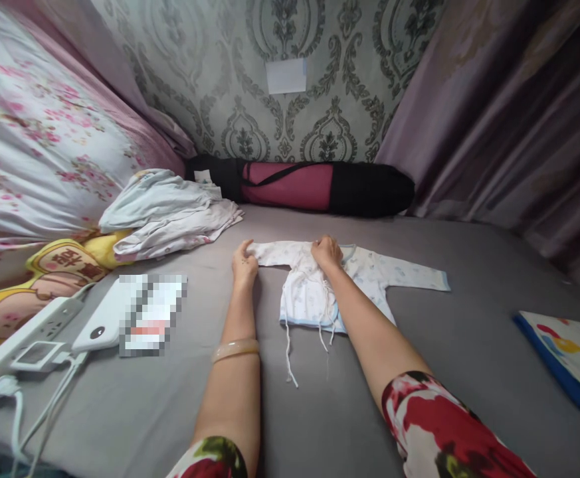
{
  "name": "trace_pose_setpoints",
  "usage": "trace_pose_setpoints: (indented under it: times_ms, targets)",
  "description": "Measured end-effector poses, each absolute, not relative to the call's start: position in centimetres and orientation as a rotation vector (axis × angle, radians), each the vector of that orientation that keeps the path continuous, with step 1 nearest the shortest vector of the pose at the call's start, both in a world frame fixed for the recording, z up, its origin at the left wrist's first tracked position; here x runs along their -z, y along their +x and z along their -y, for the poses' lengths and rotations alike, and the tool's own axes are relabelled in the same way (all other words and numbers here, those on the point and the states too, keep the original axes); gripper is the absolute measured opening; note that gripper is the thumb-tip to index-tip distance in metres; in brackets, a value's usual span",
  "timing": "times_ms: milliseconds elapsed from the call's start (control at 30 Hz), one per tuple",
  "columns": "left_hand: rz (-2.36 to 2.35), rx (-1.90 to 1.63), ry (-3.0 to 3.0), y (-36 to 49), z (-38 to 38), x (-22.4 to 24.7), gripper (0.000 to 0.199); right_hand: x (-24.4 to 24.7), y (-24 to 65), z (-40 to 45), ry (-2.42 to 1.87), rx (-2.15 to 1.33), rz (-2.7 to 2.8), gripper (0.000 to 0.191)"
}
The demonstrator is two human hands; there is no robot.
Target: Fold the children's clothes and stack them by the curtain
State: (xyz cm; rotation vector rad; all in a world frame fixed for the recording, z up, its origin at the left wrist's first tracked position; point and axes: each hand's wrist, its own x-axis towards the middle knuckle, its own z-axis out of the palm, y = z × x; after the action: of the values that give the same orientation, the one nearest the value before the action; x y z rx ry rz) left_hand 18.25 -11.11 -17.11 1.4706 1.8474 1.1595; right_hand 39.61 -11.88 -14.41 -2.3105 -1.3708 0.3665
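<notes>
A small white baby shirt (304, 299) with light blue trim and a faint print lies spread on the grey sheet. Its tie strings (288, 352) trail below the front hem. At the cuff of the left-side sleeve, my left hand (244, 262) pinches the fabric, and a pale bangle circles that wrist. My right hand (327, 253) is closed on the shirt near the neckline and shoulder, its fingertips partly hidden. The other sleeve (416, 273) stretches out to the right, and my right forearm covers part of the shirt's body.
Rumpled light clothes (170, 209) lie at the back left, by a yellow cartoon cushion (55, 279). A power strip (45, 332) with cables and a white power bank (103, 322) sit at left. A long black and pink bag (290, 186) rests against the wall. A blue-edged colourful item (569, 352) lies right.
</notes>
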Motion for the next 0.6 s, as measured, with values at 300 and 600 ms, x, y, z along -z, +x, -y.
trace_pose_setpoints:
  times_ms: [300,600]
  targets:
    - [-1.935,-1.166,1.541,18.5,11.6,16.3,0.055,14.5,39.4,12.8,-2.275,-0.227,1.423,0.029]
    - [-1.950,-1.017,1.624,18.9,12.0,16.0,0.056,13.6,39.3,12.7,-2.331,-0.177,1.631,0.040]
